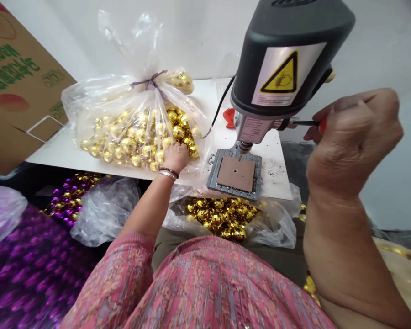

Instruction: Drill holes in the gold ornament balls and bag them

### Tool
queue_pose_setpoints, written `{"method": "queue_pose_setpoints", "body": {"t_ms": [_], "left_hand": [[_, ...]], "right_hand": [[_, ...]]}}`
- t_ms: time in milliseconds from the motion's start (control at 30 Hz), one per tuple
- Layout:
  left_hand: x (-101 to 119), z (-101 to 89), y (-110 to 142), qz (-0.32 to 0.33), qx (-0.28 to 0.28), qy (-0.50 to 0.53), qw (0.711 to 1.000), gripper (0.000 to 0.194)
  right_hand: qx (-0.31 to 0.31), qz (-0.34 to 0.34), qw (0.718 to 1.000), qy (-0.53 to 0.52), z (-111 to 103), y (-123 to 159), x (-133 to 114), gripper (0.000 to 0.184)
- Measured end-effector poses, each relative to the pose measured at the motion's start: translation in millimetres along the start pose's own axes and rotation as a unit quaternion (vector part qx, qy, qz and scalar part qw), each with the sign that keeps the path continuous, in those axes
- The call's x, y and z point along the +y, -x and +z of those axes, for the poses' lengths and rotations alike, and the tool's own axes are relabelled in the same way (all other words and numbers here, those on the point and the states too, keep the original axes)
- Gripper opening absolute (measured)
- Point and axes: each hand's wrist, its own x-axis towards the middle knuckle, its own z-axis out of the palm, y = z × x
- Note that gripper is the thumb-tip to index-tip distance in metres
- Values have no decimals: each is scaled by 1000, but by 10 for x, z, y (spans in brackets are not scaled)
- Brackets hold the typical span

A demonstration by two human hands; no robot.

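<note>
My right hand (354, 137) is closed around the red-knobbed lever (303, 123) of a small black drill press (291, 64). Below the drill bit, a brown square block (238, 173) with a hole in it sits on the grey base plate (212, 176). My left hand (176, 157) has its fingers curled down among shiny gold balls (137, 146) at the front right of a tied clear plastic bag (85, 98); whatever is between those fingertips is hidden. More faceted gold balls (222, 217) lie in an open plastic bag on my lap, under the table edge.
Dark shavings (276, 169) are scattered on the white table (205, 98) around the base plate. Behind the drill lies a red scrap (229, 118), near a black cord (221, 107). At left stand a cardboard box (23, 91) and bags of purple balls (30, 269).
</note>
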Motion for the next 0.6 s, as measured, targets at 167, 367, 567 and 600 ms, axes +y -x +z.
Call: {"method": "queue_pose_setpoints", "body": {"t_ms": [167,367,567,600], "left_hand": [[85,142,-28,-12,8,-54,998,41],[103,104,-25,-34,-9,-76,996,41],[-76,2,305,28,73,179,981,49],[-93,12,384,43,79,270,959,53]], "right_hand": [[5,7,1000,20,-6,-2,27,43],[-3,-7,1000,25,-21,50,33,54],[-16,-29,999,33,-28,80,64,53],[-14,-27,999,36,-25,81,71,53]]}}
